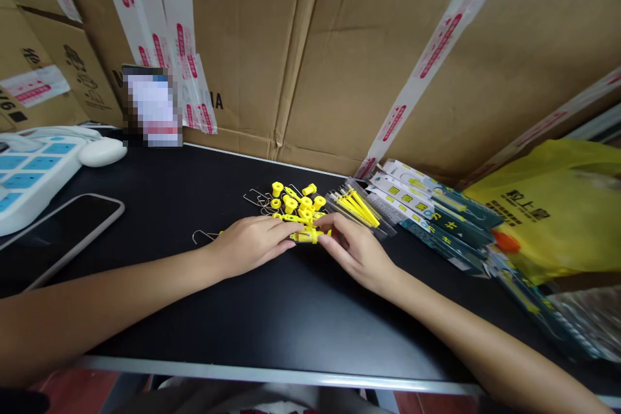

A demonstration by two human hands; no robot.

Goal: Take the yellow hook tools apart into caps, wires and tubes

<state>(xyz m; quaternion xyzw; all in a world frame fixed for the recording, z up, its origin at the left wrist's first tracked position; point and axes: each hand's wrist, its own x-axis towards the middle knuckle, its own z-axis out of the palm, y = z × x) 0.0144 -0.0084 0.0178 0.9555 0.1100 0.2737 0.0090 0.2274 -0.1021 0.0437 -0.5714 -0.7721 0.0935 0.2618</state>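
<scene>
Both hands meet at a small yellow part [306, 236] in the middle of the black table. My left hand [255, 242] pinches its left end, fingers closed. The right end is between the thumb and fingers of my right hand [356, 251]. A thin bent wire [202, 233] sticks out to the left of my left hand. Just behind the hands lies a pile of yellow plastic pieces [291, 204], with bent metal wires [259, 199] at its left. Several yellow sticks [356, 204] in clear plastic lie behind my right hand.
Printed packages [436, 207] and a yellow plastic bag [557, 207] are at the right. On the left are a phone [58, 239], a white power strip [39, 171] and a white rounded device [102, 152]. A blurred-out screen [154, 107] stands before large cardboard boxes [242, 32].
</scene>
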